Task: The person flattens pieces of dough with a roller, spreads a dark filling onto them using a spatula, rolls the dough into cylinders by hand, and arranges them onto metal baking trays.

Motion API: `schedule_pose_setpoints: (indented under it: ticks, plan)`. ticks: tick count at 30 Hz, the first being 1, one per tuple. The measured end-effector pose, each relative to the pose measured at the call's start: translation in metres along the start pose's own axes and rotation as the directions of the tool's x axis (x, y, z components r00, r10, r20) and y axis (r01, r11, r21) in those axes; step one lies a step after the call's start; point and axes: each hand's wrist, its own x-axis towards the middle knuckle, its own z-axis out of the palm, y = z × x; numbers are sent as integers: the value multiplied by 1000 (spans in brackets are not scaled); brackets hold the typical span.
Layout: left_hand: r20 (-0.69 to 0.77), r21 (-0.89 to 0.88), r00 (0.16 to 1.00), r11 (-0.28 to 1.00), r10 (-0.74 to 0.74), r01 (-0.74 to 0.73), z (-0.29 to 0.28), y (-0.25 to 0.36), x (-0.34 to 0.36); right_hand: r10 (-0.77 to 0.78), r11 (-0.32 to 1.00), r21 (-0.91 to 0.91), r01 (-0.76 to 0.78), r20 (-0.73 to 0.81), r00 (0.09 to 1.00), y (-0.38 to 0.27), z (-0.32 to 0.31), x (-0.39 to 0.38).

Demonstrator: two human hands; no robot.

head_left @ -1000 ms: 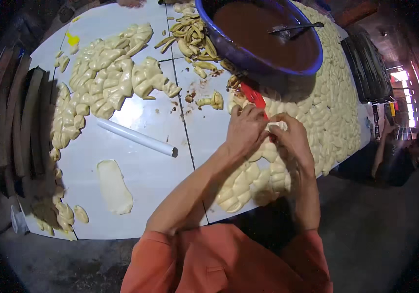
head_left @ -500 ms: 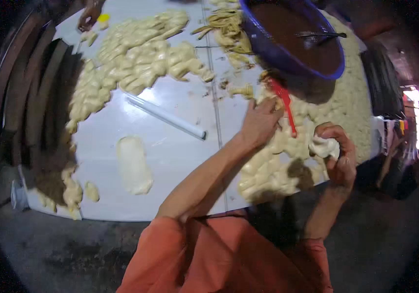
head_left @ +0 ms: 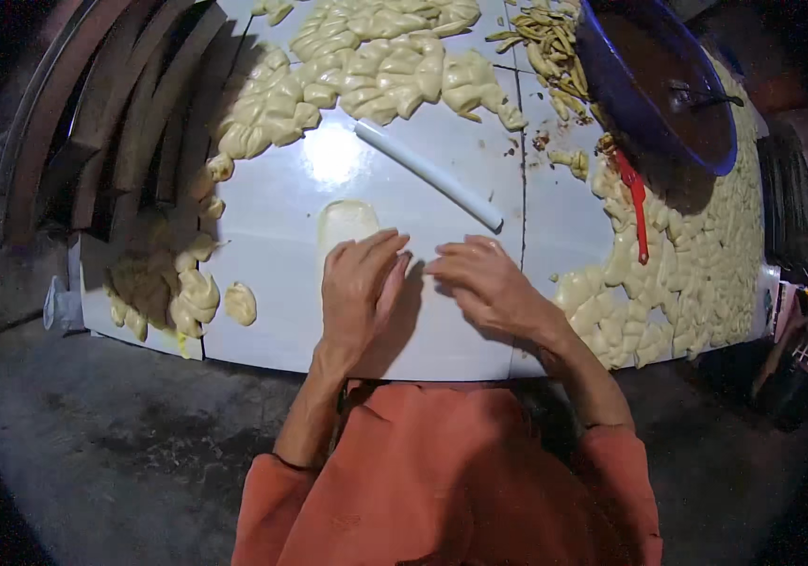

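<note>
A flattened, pale oblong sheet of dough point(head_left: 347, 222) lies on the white table, its lower part hidden by my left hand. My left hand point(head_left: 362, 288) is over the sheet's right side, fingers stretched and slightly curved, thumb apart. Facing it across a small gap, my right hand point(head_left: 489, 281) hovers over bare tabletop with loosely bent fingers. Nothing shows in either hand; the white dough lump is out of sight. Beyond both hands a white rolling rod point(head_left: 428, 176) rests at a slant on the table.
Heaps of pale dough pieces point(head_left: 390, 80) cover the far left, and more dough point(head_left: 682, 269) spreads over the right. A purple basin point(head_left: 611, 90) of brown filling stands at the back right. Near it lie a red-handled tool point(head_left: 637, 203) and peeled yellowish strips point(head_left: 550, 47). Dark trays point(head_left: 126, 123) lean at left.
My left hand has left the dough near the red tool and moved left to the flat sheet. My right hand has come leftward; its white lump no longer shows. The view has shifted.
</note>
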Motion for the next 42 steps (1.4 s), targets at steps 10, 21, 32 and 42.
schedule_pose_setpoints:
  ticks: [10,21,32,42]
  plan:
    - [406,182,912,974,51,-136,56,22,-48,244,942,-246,-227,40,969,7,38,-44]
    - [448,324,893,939,-41,-119,38,31,-33,322,863,-385,-327,-80,943,2,45,-70]
    - [447,330,887,943,-114,-45,49,50,-33,169,926,-225,-302,-467,868,21,9,-27]
    - [429,282,895,959,-119,-8,45,43,-52,162,858,-397,-327,-393,905,57,-17,33]
